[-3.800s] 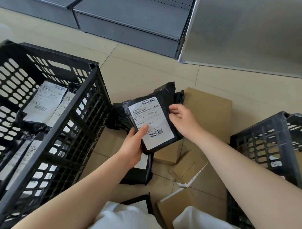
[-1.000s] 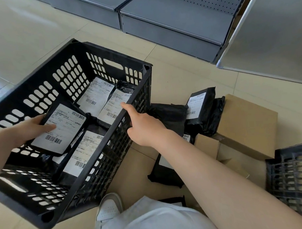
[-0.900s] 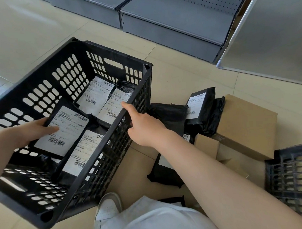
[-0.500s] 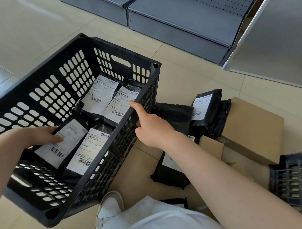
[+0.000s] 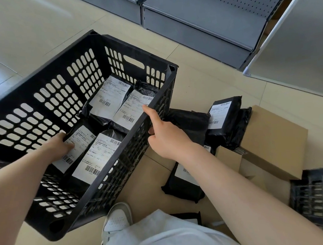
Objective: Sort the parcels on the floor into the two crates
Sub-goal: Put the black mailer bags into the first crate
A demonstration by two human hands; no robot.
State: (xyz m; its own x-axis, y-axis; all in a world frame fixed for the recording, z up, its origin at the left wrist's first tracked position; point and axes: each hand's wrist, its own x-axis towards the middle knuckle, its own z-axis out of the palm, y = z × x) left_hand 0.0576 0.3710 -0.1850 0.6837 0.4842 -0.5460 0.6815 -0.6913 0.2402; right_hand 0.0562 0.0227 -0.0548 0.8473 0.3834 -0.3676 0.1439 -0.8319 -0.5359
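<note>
Nearest, my left hand (image 5: 59, 146) grips a black poly mailer (image 5: 74, 149) low inside the left crate (image 5: 134, 52), beside three labelled mailers (image 5: 109, 99) already sorted. My right hand (image 5: 167, 135) lays its index finger (image 5: 151, 113) on the rim, other fingers curled; whether the thumb pinches, I can't tell. Beyond, more mailers (image 5: 224, 115) and cardboard boxes (image 5: 275, 140) wait on the floor (image 5: 202, 86), the right crate (image 5: 315, 189) beside them, so I judge roughly half remains.

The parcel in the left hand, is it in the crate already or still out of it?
In. The left hand holds the parcel low inside the crate walls, beside three other labelled parcels.
</note>
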